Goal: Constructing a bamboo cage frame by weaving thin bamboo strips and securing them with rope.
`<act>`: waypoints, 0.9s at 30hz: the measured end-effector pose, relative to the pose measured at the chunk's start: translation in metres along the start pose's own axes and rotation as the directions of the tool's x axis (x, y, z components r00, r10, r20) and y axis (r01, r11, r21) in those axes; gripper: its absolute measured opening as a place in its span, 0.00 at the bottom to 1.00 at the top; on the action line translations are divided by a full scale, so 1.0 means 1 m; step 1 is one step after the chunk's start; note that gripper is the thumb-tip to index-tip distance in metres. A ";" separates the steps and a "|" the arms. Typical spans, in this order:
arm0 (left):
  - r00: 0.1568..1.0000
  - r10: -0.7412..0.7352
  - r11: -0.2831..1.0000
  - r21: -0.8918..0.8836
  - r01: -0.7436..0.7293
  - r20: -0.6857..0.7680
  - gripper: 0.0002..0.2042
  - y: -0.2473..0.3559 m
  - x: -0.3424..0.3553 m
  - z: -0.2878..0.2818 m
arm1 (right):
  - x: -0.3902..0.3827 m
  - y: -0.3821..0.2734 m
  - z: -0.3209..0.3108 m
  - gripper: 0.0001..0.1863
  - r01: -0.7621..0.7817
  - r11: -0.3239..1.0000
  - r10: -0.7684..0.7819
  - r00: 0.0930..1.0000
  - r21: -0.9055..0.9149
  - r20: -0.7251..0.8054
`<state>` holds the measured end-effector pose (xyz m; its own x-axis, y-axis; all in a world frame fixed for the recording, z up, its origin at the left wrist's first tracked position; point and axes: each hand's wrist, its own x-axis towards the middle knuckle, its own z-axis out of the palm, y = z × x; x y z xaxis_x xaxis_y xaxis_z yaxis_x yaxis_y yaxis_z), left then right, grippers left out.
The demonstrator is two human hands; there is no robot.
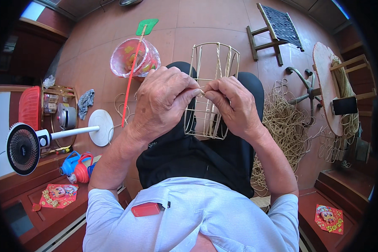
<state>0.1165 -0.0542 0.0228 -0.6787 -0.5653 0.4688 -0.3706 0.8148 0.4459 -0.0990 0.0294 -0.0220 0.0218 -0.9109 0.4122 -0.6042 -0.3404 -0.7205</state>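
Note:
A tan wire-like frame (214,132), shaped as an open cage with several long rods, some wrapped in twisted cord, rests across my lap between my dark-trousered legs. My left hand (164,101) and my right hand (235,105) meet over its middle, thumbs and forefingers pinched on a short bit of pale cord (201,93) at the frame. The cord's exact path is mostly hidden by my fingertips.
A pink bucket (122,61) with a green flyswatter (147,26) stands ahead left. Left are a standing fan (23,148), flasks (80,170) and a red tray (28,107). Right are heaped cord (277,143), a folding stool (277,25) and a round board (321,80) holding a phone (343,106).

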 end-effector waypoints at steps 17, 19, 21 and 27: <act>0.966 0.253 0.966 -0.034 -0.255 -0.056 0.15 -0.002 -0.010 0.015 | 0.000 -0.002 -0.016 0.13 -0.357 0.856 0.278 0.928 0.373 0.249; 0.955 0.291 0.957 0.030 -0.290 -0.050 0.11 -0.001 -0.010 0.011 | 0.001 -0.003 -0.018 0.13 -0.374 0.845 0.292 0.921 0.382 0.257; 0.968 0.244 0.969 -0.013 -0.245 -0.059 0.10 0.002 -0.007 0.011 | 0.001 -0.003 -0.016 0.13 -0.387 0.835 0.301 0.916 0.390 0.265; 0.975 -0.212 0.921 -0.321 0.220 0.062 0.04 0.015 -0.010 0.004 | -0.005 -0.009 -0.009 0.09 -0.271 0.888 0.253 0.962 0.372 0.098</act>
<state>0.1151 -0.0361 0.0215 -0.6227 -0.7160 0.3157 -0.2875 0.5846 0.7587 -0.1007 0.0390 -0.0130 -0.0536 -0.9857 0.1597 -0.2464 -0.1420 -0.9587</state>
